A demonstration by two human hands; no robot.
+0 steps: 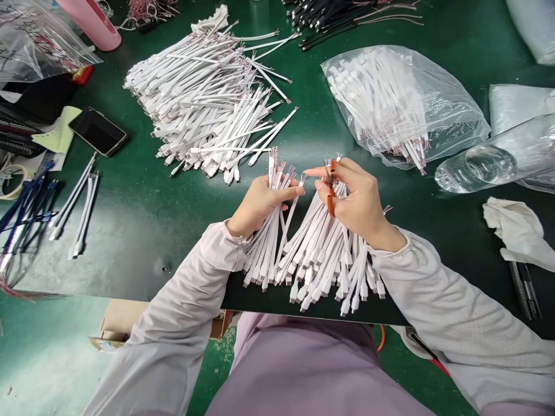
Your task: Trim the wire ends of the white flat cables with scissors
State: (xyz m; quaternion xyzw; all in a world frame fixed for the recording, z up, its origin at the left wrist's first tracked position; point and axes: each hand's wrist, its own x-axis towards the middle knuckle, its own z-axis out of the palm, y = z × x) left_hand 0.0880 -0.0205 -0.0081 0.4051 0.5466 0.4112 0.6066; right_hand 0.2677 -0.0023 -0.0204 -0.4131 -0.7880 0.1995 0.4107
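My left hand (264, 199) is closed round a bunch of short white USB cables (269, 237), their frayed pinkish wire ends standing up past the fingers. One white cable (291, 215) sticks out to the right beneath the left thumb. My right hand (358, 196) holds small orange-handled scissors (332, 188), with fingers through the loops; the blades are mostly hidden by the hand. Its index finger reaches toward the single cable's stripped end. Below the right hand lies a loose heap of white cables (323, 254), plugs toward the table's front edge.
A big pile of white cables (208, 104) lies at back left. Right of it are a clear bag of cables (381, 104) and a water bottle (489, 159). A phone (99, 132) and blue cables (26, 214) lie left. A white cloth (520, 231) lies far right.
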